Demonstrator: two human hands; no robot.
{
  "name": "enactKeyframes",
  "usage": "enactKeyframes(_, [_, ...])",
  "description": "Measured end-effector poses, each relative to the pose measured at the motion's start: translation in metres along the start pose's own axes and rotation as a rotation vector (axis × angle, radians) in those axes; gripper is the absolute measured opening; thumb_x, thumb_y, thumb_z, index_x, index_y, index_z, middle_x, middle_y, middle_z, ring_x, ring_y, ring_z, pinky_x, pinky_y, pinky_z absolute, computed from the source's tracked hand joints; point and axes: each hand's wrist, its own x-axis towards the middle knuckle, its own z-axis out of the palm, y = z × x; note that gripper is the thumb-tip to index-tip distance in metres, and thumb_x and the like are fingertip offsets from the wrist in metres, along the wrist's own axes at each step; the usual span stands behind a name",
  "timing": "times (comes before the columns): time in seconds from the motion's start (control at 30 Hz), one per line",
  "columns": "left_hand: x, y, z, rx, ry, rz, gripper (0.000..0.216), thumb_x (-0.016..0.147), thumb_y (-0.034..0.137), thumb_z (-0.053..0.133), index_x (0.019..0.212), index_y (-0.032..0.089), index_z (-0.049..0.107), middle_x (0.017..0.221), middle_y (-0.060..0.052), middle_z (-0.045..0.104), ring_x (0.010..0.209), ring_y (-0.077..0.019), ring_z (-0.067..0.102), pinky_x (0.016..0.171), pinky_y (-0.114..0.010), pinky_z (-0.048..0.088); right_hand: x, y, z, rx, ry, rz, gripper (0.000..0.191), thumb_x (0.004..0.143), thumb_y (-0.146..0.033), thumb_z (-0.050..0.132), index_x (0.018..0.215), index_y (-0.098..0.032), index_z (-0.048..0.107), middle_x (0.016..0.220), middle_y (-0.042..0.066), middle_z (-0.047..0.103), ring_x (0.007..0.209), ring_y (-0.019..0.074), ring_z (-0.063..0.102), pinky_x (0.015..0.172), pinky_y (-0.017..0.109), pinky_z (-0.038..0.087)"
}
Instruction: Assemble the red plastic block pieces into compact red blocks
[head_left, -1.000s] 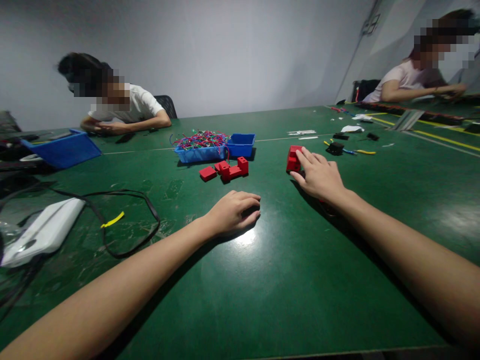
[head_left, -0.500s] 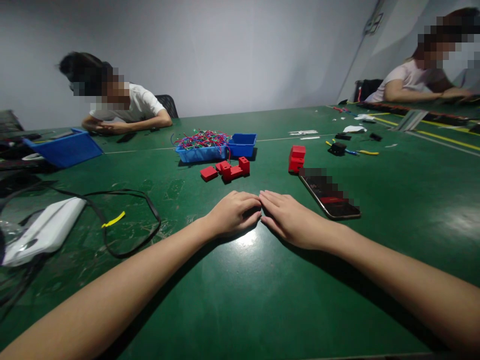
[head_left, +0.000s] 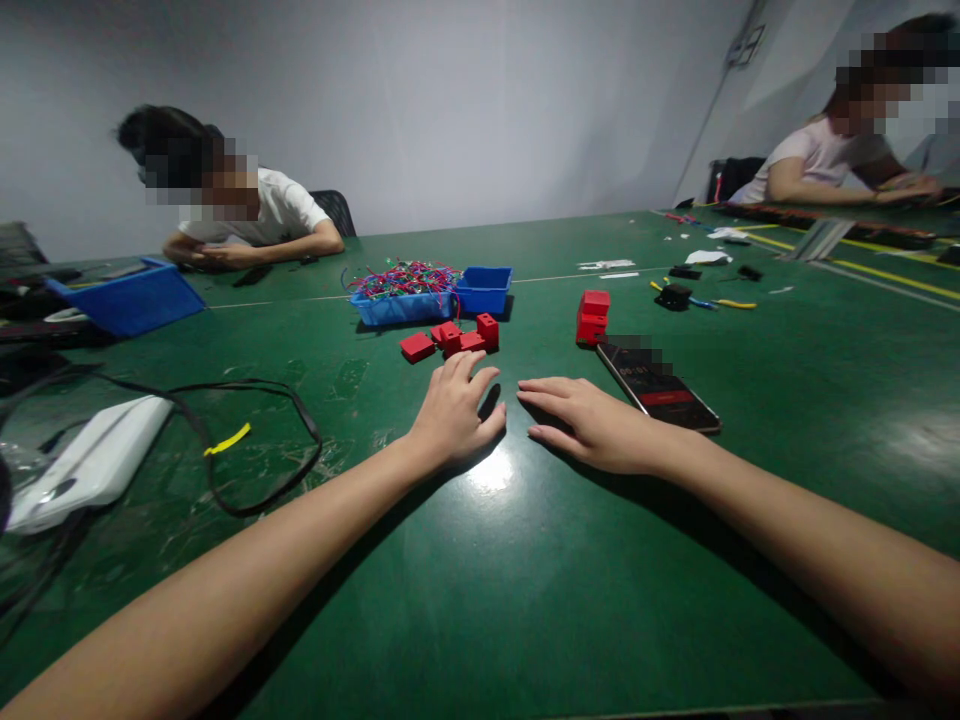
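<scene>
Holding nothing, fingers loose, the left hand seems at a reaching step near the red blocks, where gripping calls for closing; the right hand lies slack, empty.

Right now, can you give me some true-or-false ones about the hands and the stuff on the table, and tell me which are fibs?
1. The left hand is near the red pieces. True.
2. The right hand is holding the phone. False: the right hand holds nothing, and the phone lies on the table.
3. The wires are piled in a blue bin. True.
4. The two hands are touching each other. False: there is a gap between them.
5. A red block stands near the phone's far end. True.
</scene>
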Motion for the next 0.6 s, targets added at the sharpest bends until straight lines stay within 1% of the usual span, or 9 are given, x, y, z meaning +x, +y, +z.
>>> enactKeyframes(0.1, [0.004, -0.003, 0.001, 0.03, 0.027, -0.159, 0.062, 0.083, 0.033, 0.064, 0.141, 0.014, 0.049, 0.155, -0.02, 0.037, 0.142, -0.0379, 0.035, 0.114, -0.056, 0.035, 0.0, 0.0, 0.0, -0.009, -0.017, -0.005, 0.048, 0.098, -0.037, 0.052, 0.138, -0.011, 0.058, 0.142, 0.022, 0.058, 0.13, 0.0344, 0.057, 0.107, 0.054, 0.048])
enactKeyframes(0.17, [0.006, -0.008, 0.002, 0.033, 0.032, -0.281, 0.072, 0.082, 0.033, 0.066, 0.147, 0.016, 0.04, 0.16, -0.021, 0.028, 0.146, -0.0404, 0.029, 0.114, -0.06, 0.033, 0.0, 0.001, 0.001, -0.015, -0.025, -0.005, 0.05, 0.099, -0.037, 0.05, 0.139, -0.009, 0.057, 0.143, 0.023, 0.057, 0.131, 0.0344, 0.056, 0.108, 0.054, 0.047])
enactKeyframes(0.23, [0.009, -0.014, 0.002, 0.017, 0.032, -0.347, 0.076, 0.082, 0.033, 0.066, 0.149, 0.016, 0.035, 0.162, -0.021, 0.023, 0.148, -0.0416, 0.025, 0.114, -0.063, 0.031, -0.001, 0.001, 0.001, -0.023, -0.033, -0.002, 0.051, 0.099, -0.038, 0.048, 0.14, -0.008, 0.056, 0.144, 0.022, 0.056, 0.132, 0.034, 0.055, 0.109, 0.053, 0.046])
enactKeyframes(0.3, [0.01, -0.021, 0.003, -0.036, -0.024, -0.337, 0.076, 0.084, 0.032, 0.064, 0.151, 0.014, 0.032, 0.163, -0.022, 0.021, 0.147, -0.04, 0.028, 0.114, -0.061, 0.033, -0.002, 0.002, 0.001, -0.033, -0.04, 0.0, 0.052, 0.1, -0.039, 0.048, 0.141, -0.008, 0.055, 0.145, 0.022, 0.055, 0.133, 0.0336, 0.054, 0.11, 0.052, 0.046])
enactKeyframes(0.37, [0.01, -0.025, 0.005, -0.055, -0.038, -0.301, 0.072, 0.085, 0.034, 0.062, 0.148, 0.013, 0.036, 0.163, -0.022, 0.019, 0.145, -0.0399, 0.033, 0.114, -0.058, 0.035, -0.002, 0.002, 0.002, -0.04, -0.045, 0.003, 0.053, 0.1, -0.04, 0.047, 0.141, -0.008, 0.055, 0.145, 0.021, 0.055, 0.133, 0.0332, 0.054, 0.11, 0.051, 0.045])
enactKeyframes(0.5, [0.01, -0.025, 0.005, 0.012, -0.029, -0.254, 0.07, 0.087, 0.034, 0.059, 0.149, 0.01, 0.036, 0.161, -0.022, 0.027, 0.138, -0.0402, 0.04, 0.111, -0.058, 0.038, -0.001, 0.004, 0.003, -0.036, -0.041, 0.002, 0.052, 0.1, -0.04, 0.047, 0.141, -0.009, 0.055, 0.145, 0.021, 0.055, 0.133, 0.0328, 0.054, 0.11, 0.051, 0.046])
enactKeyframes(0.6, [0.01, -0.022, 0.003, 0.07, -0.034, -0.227, 0.072, 0.088, 0.035, 0.057, 0.152, 0.012, 0.032, 0.158, -0.019, 0.033, 0.131, -0.0392, 0.045, 0.106, -0.057, 0.042, 0.0, 0.005, 0.004, -0.024, -0.032, -0.004, 0.052, 0.1, -0.04, 0.048, 0.141, -0.009, 0.055, 0.145, 0.021, 0.055, 0.133, 0.0333, 0.054, 0.109, 0.052, 0.046])
